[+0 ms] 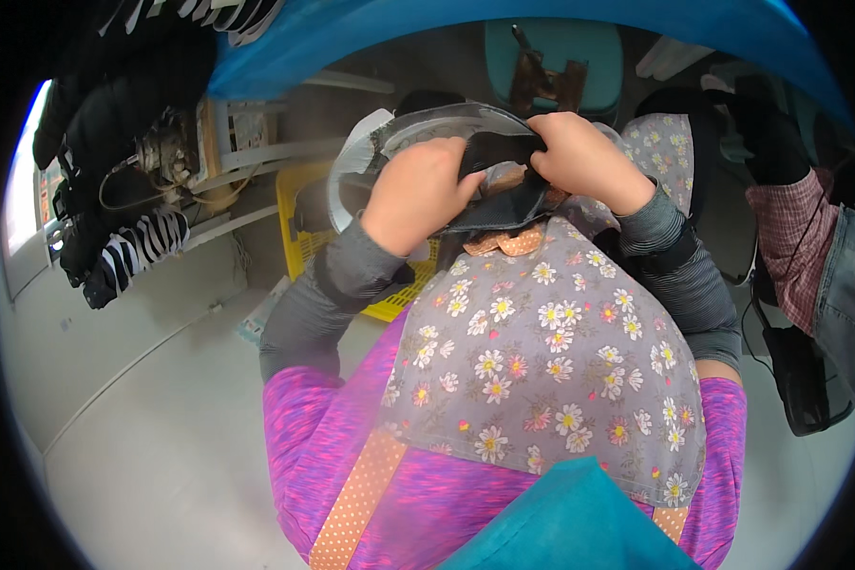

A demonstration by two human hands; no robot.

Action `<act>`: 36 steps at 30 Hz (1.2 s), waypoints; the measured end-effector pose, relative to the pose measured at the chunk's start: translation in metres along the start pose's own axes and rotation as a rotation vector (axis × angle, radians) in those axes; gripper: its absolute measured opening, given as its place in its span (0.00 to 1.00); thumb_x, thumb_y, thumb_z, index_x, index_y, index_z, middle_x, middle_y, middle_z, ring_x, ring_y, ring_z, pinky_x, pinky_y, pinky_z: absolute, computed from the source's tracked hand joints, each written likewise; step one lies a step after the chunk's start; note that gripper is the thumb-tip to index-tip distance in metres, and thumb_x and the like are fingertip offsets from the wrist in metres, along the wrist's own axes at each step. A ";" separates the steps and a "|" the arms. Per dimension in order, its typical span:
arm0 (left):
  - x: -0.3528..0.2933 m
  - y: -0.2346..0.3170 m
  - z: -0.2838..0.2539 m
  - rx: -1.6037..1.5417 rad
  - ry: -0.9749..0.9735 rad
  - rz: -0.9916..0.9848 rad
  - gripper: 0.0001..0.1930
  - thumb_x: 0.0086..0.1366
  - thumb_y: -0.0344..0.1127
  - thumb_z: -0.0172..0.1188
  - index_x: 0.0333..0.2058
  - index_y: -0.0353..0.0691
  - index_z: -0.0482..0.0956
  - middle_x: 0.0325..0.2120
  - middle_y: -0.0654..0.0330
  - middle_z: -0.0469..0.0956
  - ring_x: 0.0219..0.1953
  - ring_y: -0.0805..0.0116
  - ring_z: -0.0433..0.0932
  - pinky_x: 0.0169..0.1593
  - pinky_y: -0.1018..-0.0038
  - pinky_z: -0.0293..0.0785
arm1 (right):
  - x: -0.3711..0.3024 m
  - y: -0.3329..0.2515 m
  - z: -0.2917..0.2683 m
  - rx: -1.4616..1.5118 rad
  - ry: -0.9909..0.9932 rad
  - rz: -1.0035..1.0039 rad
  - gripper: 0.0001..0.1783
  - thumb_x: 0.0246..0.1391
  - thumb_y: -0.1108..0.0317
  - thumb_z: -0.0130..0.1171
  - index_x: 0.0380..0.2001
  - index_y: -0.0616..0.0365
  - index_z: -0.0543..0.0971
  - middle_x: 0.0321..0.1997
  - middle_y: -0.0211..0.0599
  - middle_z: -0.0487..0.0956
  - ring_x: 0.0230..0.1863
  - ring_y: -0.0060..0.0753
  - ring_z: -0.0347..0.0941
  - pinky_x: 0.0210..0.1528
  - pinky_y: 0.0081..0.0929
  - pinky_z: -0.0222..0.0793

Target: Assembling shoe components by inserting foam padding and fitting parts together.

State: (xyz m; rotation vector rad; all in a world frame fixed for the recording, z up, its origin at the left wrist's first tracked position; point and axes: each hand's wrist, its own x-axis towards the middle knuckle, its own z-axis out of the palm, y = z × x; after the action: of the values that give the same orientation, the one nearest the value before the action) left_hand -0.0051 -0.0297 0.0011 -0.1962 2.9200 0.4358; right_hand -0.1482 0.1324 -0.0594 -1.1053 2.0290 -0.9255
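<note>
In front of my apron, both hands hold a round black and grey piece with a sheer, shiny part on its far side. Its exact kind I cannot make out. My left hand is closed on its left side, fingertips curled over the black edge and thumb pointing inward. On the opposite side, my right hand pinches the black edge, its fingers closed. A pale grey strip curves out beyond my left hand. Peach dotted ties of the apron show just below the piece.
A yellow plastic basket stands behind my left forearm. Left of it are a machine and black-and-white striped pieces. A teal stool is ahead, under blue cloth. Another person's plaid clothing shows at right.
</note>
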 end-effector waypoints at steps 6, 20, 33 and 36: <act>0.012 -0.015 0.024 -0.235 0.079 0.011 0.10 0.65 0.34 0.58 0.34 0.31 0.72 0.29 0.42 0.75 0.35 0.40 0.75 0.37 0.56 0.72 | 0.000 -0.001 0.005 -0.109 0.047 -0.063 0.10 0.43 0.73 0.56 0.28 0.71 0.79 0.31 0.61 0.79 0.37 0.61 0.78 0.44 0.47 0.74; 0.015 -0.015 0.030 -0.203 0.109 0.001 0.08 0.68 0.34 0.55 0.38 0.34 0.69 0.35 0.45 0.73 0.36 0.41 0.76 0.35 0.55 0.72 | -0.002 0.000 0.004 -0.087 0.052 -0.012 0.12 0.43 0.73 0.56 0.31 0.69 0.80 0.30 0.58 0.80 0.36 0.58 0.79 0.43 0.45 0.75; 0.020 -0.002 0.021 0.034 0.189 0.139 0.11 0.64 0.38 0.62 0.34 0.39 0.70 0.21 0.53 0.79 0.23 0.54 0.80 0.24 0.64 0.75 | -0.009 -0.001 -0.011 0.057 0.005 0.008 0.15 0.52 0.62 0.64 0.27 0.67 0.80 0.23 0.52 0.78 0.29 0.53 0.78 0.34 0.40 0.72; 0.025 -0.006 0.026 0.018 0.229 0.097 0.12 0.63 0.38 0.63 0.34 0.38 0.70 0.20 0.55 0.79 0.23 0.55 0.80 0.24 0.65 0.75 | -0.012 -0.003 -0.007 -0.010 0.042 -0.039 0.17 0.55 0.59 0.63 0.26 0.66 0.80 0.22 0.51 0.78 0.28 0.53 0.77 0.32 0.40 0.72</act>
State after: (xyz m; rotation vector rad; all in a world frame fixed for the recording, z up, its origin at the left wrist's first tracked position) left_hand -0.0242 -0.0299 -0.0296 -0.1082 3.1677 0.4272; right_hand -0.1474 0.1440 -0.0506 -1.1433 2.0546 -0.9670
